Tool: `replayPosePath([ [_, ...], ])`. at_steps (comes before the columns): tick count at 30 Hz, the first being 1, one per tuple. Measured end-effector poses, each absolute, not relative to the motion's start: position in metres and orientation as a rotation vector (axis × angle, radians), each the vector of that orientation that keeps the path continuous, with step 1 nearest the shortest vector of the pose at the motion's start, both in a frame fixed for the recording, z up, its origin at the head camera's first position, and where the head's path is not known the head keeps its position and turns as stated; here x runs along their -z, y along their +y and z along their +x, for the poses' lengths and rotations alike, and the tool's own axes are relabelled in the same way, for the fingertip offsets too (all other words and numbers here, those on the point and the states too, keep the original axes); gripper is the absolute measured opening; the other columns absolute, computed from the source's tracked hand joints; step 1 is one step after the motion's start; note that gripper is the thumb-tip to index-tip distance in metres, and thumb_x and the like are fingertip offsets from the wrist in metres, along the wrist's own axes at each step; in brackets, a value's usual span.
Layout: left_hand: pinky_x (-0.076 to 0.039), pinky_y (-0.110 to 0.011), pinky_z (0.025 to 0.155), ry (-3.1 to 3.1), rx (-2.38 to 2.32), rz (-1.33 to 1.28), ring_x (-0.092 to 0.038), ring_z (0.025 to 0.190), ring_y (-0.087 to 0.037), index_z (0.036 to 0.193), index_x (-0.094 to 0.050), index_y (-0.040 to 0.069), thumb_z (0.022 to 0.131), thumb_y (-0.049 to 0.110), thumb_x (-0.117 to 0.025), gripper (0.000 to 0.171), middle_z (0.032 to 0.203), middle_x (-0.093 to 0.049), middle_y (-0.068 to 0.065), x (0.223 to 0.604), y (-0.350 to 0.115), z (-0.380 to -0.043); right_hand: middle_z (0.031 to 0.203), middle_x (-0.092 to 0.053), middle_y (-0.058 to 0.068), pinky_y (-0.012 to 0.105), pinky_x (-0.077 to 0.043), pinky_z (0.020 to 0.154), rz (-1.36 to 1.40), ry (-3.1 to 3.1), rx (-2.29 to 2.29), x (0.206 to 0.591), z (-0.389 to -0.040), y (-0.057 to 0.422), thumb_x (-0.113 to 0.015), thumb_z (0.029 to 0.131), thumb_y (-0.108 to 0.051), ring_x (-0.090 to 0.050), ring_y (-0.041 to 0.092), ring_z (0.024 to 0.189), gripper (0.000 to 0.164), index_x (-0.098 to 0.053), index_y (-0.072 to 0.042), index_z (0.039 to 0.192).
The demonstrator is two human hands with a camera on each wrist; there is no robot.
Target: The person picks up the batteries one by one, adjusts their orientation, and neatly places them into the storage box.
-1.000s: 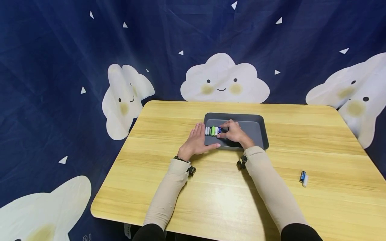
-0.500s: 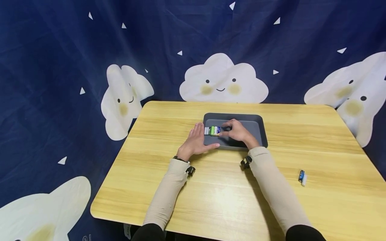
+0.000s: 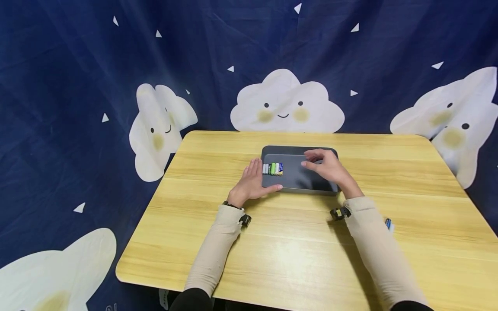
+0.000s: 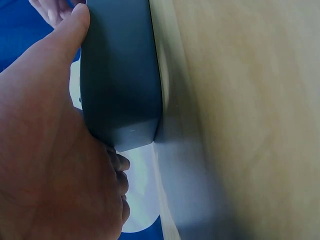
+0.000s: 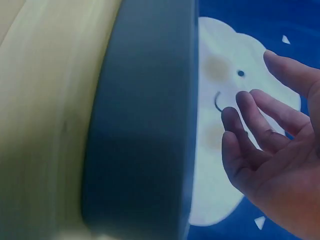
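A dark grey rectangular tray [image 3: 299,190] lies near the back of the table. Inside it, against its left end, several batteries [image 3: 273,169] stand side by side in a row: pale ones, a dark one, a green one, a white one and a blue-and-yellow one at the right end. My left hand [image 3: 250,183] rests at the tray's left front corner, fingers straight along the left side and thumb over the front rim. Above the right half of the tray is my right hand [image 3: 328,167], its fingers loosely bent with nothing between them, as the right wrist view also shows.
Beyond my right forearm, a blue battery [image 3: 387,223] and a white battery [image 3: 391,228] lie on the wooden table [image 3: 280,250], partly hidden by the sleeve. A dark blue curtain [image 3: 218,34] with cloud faces hangs behind the table's back edge.
My right hand has let go of the blue-and-yellow battery at the row's right end and moved right and up over the tray. The left hand stays in place.
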State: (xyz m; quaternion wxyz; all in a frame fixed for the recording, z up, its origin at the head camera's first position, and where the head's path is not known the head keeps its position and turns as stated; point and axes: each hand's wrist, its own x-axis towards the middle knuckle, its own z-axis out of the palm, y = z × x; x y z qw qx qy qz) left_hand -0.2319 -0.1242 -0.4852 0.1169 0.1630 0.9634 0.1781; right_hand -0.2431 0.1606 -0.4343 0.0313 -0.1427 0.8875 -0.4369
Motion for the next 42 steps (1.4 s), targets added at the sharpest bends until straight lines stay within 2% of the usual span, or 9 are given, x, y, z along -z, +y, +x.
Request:
replayPosePath([
  [3,-0.004,-0.047,0.135,2.811,-0.528,0.479,0.008,0.164,-0.028,0.165,0.006,0.001,0.088,0.084,-0.05,0.126,0.175,0.008,-0.018,0.485,-0.124,-0.231,0.126,-0.07,0.024,0.024,-0.053,0.086,-0.415,2.754,1.353,0.429,-0.232,0.177,-0.07,0.1,-0.028,-0.065,0.036,0.113,0.05,-0.062,0.002,0.139],
  [6,-0.001,-0.046,0.135,2.796,-0.529,0.474,0.011,0.164,-0.027,0.165,0.008,0.002,0.088,0.083,-0.05,0.126,0.175,0.012,-0.017,0.485,-0.125,-0.232,0.123,-0.071,0.023,0.015,-0.051,0.077,-0.394,2.788,1.349,0.423,-0.222,0.194,-0.069,0.1,-0.031,-0.065,0.033,0.109,0.049,-0.063,0.001,0.138],
  [9,0.0,-0.045,0.135,2.783,-0.534,0.466,0.012,0.163,-0.027,0.165,0.01,0.002,0.088,0.083,-0.05,0.127,0.175,0.014,-0.016,0.486,-0.125,-0.234,0.12,-0.072,0.024,0.013,-0.051,0.073,-0.387,2.844,1.355,0.418,-0.212,0.21,-0.07,0.099,-0.029,-0.066,0.016,0.101,0.046,-0.065,0.001,0.135],
  [14,0.001,-0.045,0.134,2.78,-0.534,0.469,0.013,0.163,-0.026,0.165,0.011,0.003,0.087,0.084,-0.05,0.128,0.175,0.015,-0.015,0.487,-0.125,-0.24,0.116,-0.072,0.027,0.008,-0.05,0.074,-0.401,2.915,1.369,0.413,-0.196,0.24,-0.071,0.098,-0.021,-0.058,-0.013,0.089,0.042,-0.067,0.004,0.132],
  [26,-0.002,-0.043,0.135,2.813,-0.535,0.497,0.007,0.164,-0.028,0.165,0.006,0.0,0.088,0.084,-0.05,0.126,0.175,0.007,-0.019,0.479,-0.123,-0.232,0.12,-0.068,0.03,0.009,-0.045,0.068,-0.315,2.986,1.086,0.425,-0.141,0.306,-0.072,0.098,-0.024,-0.044,-0.023,0.091,0.043,-0.067,0.007,0.128],
  [29,-0.001,-0.042,0.135,2.813,-0.54,0.491,0.007,0.164,-0.027,0.165,0.005,0.0,0.088,0.084,-0.05,0.126,0.175,0.007,-0.018,0.478,-0.124,-0.231,0.12,-0.067,0.031,0.012,-0.046,0.068,-0.333,3.0,1.019,0.43,-0.132,0.316,-0.074,0.096,-0.022,-0.047,-0.017,0.095,0.042,-0.068,0.007,0.126],
  [33,-0.001,-0.042,0.134,2.808,-0.552,0.488,0.008,0.164,-0.027,0.165,0.004,0.0,0.088,0.084,-0.05,0.126,0.175,0.007,-0.018,0.478,-0.125,-0.231,0.123,-0.065,0.033,0.017,-0.046,0.07,-0.308,2.962,0.923,0.436,-0.122,0.324,-0.075,0.096,-0.026,-0.06,0.02,0.105,0.045,-0.068,0.007,0.126],
  [36,-0.001,-0.043,0.135,2.799,-0.56,0.491,0.008,0.164,-0.028,0.165,0.004,0.0,0.088,0.084,-0.051,0.126,0.175,0.007,-0.018,0.479,-0.125,-0.231,0.127,-0.063,0.034,0.025,-0.05,0.074,-0.305,2.898,0.855,0.44,-0.114,0.328,-0.074,0.097,-0.028,-0.058,0.045,0.111,0.049,-0.065,0.009,0.128],
  [42,0.0,-0.042,0.135,2.785,-0.564,0.473,0.01,0.164,-0.027,0.165,0.007,0.001,0.089,0.082,-0.051,0.125,0.175,0.009,-0.018,0.48,-0.125,-0.231,0.125,-0.061,0.035,0.041,-0.054,0.08,-0.326,2.824,0.779,0.447,-0.102,0.332,-0.081,0.091,-0.027,-0.058,0.05,0.112,0.057,-0.063,0.012,0.128],
])
